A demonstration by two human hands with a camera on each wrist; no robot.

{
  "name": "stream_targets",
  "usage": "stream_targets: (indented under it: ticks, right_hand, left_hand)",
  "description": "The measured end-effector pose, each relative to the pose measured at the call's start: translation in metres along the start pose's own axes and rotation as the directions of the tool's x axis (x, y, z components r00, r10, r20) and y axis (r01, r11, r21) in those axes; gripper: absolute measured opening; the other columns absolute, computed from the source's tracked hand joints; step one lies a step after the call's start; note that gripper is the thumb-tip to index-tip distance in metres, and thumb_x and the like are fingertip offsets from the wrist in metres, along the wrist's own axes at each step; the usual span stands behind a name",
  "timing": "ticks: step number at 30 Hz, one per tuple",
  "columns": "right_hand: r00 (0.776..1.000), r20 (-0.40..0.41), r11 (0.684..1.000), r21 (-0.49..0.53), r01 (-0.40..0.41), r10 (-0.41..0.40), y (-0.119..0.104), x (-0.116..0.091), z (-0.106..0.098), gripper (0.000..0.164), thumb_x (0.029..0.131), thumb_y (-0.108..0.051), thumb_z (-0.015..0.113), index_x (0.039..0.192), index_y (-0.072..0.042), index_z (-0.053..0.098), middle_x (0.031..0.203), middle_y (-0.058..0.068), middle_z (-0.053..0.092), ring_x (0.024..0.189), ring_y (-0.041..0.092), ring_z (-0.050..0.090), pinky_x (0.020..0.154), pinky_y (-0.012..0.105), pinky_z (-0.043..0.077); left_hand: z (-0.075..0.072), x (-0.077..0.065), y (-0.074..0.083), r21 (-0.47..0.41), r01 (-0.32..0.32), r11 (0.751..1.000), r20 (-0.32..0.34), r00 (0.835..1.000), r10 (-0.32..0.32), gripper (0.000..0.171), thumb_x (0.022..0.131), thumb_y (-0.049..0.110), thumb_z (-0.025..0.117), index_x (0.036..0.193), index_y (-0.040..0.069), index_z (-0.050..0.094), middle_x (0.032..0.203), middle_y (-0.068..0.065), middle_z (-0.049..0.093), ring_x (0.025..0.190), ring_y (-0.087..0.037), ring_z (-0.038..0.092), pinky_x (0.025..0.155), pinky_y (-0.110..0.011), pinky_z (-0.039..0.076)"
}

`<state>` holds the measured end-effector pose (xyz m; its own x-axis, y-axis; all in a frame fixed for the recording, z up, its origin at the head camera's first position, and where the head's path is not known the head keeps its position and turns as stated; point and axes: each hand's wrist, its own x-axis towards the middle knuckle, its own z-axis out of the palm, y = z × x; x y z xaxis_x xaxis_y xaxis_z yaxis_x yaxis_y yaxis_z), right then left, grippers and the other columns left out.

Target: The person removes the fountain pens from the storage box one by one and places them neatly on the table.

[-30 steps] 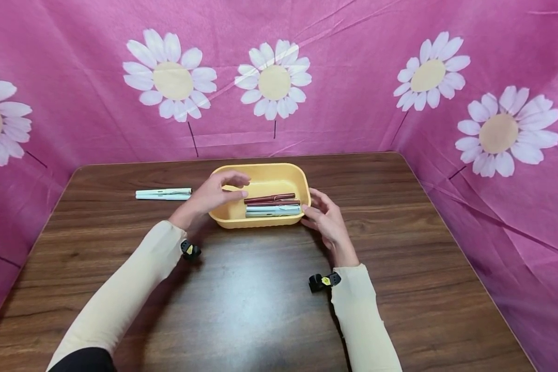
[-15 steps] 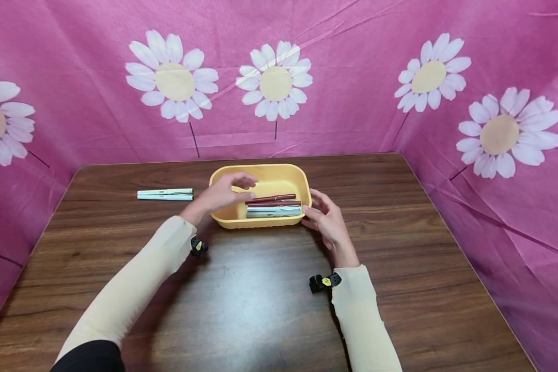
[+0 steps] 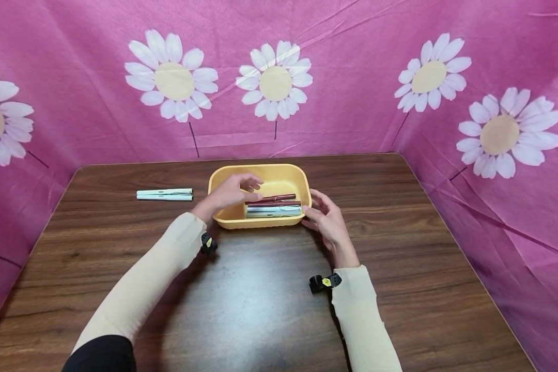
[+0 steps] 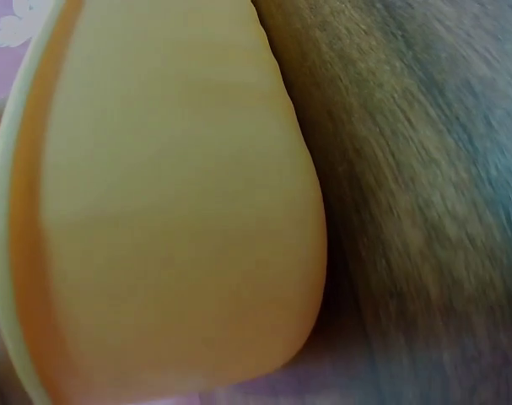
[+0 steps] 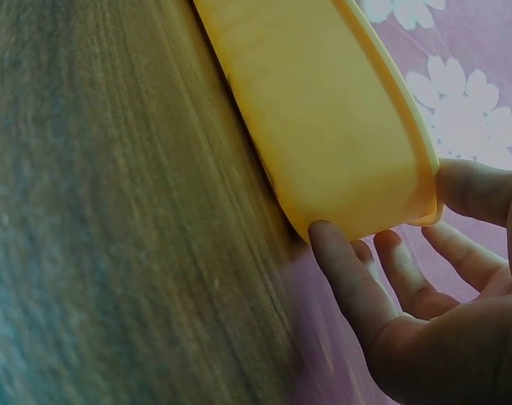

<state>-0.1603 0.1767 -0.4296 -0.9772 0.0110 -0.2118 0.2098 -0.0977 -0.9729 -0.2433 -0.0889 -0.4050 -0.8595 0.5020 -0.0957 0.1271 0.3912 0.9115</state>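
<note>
On the table stands a yellow plastic basket holding dark red pens and pale blue and whitish pens, all lying lengthwise. My left hand reaches over its left side. The thumb and fingers are apart, with the thumb close to the left ends of the dark red pens; nothing shows between them. With my right hand I hold the basket's right end, thumb at the rim and fingers against the outer wall. The left wrist view is mostly filled by the basket's outer wall.
Two pale pens lie side by side on the wooden table, left of the basket. A pink cloth with printed daisies hangs behind the table and along its sides.
My left hand has moved rightward over the basket, closer to the dark red pens. The right hand stays at the basket's right end, and the pens have not visibly moved.
</note>
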Motion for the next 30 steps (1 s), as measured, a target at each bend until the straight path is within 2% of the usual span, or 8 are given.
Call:
stream_targets:
  ticks: [5,11,17,21,26,30]
  right_hand:
    - [1.0,-0.01,1.0,0.001,-0.008,0.008,0.001,-0.001,-0.001,0.056,0.099,0.001,0.061,0.151,-0.009,0.045,0.14,0.021,0.052,0.118,0.029,0.06,0.094,0.049,0.054]
    - [1.0,-0.004,1.0,-0.002,-0.017,0.017,0.001,-0.002,0.0,0.056,0.099,0.001,0.06,0.152,-0.009,0.043,0.142,0.021,0.052,0.12,0.029,0.059,0.095,0.049,0.054]
    - [1.0,0.0,1.0,-0.004,0.005,-0.005,0.0,0.001,0.001,0.056,0.1,0.001,0.06,0.152,-0.009,0.044,0.142,0.021,0.051,0.119,0.029,0.059,0.096,0.051,0.053]
    - [1.0,0.002,1.0,-0.002,-0.001,0.001,0.0,0.0,0.001,0.056,0.099,0.001,0.061,0.152,-0.009,0.044,0.142,0.021,0.052,0.116,0.028,0.06,0.096,0.051,0.052]
    - [1.0,-0.001,1.0,-0.007,-0.006,0.006,0.001,-0.001,0.001,0.056,0.1,0.001,0.06,0.152,-0.009,0.044,0.142,0.02,0.052,0.114,0.026,0.061,0.095,0.051,0.053]
    - [1.0,0.004,1.0,-0.004,0.007,-0.007,0.001,-0.001,0.0,0.055,0.1,0.001,0.06,0.152,-0.008,0.044,0.143,0.02,0.051,0.116,0.028,0.06,0.095,0.05,0.053]
  left_hand:
    - [0.004,0.006,-0.002,0.01,0.038,0.999,0.012,0.999,-0.038,0.046,0.089,0.009,0.075,0.13,-0.004,0.06,0.125,-0.024,0.063,0.117,-0.038,0.057,0.103,-0.047,0.045]
    - [0.009,0.012,-0.008,0.087,0.064,0.994,0.01,0.998,-0.065,0.041,0.088,0.004,0.076,0.125,-0.006,0.061,0.12,-0.024,0.066,0.114,-0.038,0.06,0.1,-0.044,0.049]
    - [0.011,0.017,-0.011,0.191,0.03,0.981,0.013,0.999,-0.033,0.035,0.089,0.002,0.076,0.12,-0.005,0.064,0.112,-0.021,0.07,0.109,-0.033,0.063,0.097,-0.042,0.05]
    - [0.012,0.017,-0.011,0.225,0.01,0.974,0.031,0.999,-0.017,0.032,0.087,-0.003,0.076,0.116,-0.005,0.065,0.108,-0.02,0.071,0.103,-0.032,0.065,0.093,-0.042,0.052]
    - [0.013,0.015,-0.012,0.222,0.006,0.975,0.054,0.998,-0.019,0.03,0.085,-0.007,0.075,0.113,-0.005,0.066,0.107,-0.019,0.072,0.1,-0.031,0.067,0.091,-0.039,0.054]
    - [0.014,0.015,-0.011,0.196,0.035,0.98,0.044,0.998,-0.045,0.029,0.086,-0.006,0.074,0.113,-0.003,0.067,0.109,-0.019,0.071,0.101,-0.031,0.067,0.091,-0.039,0.054]
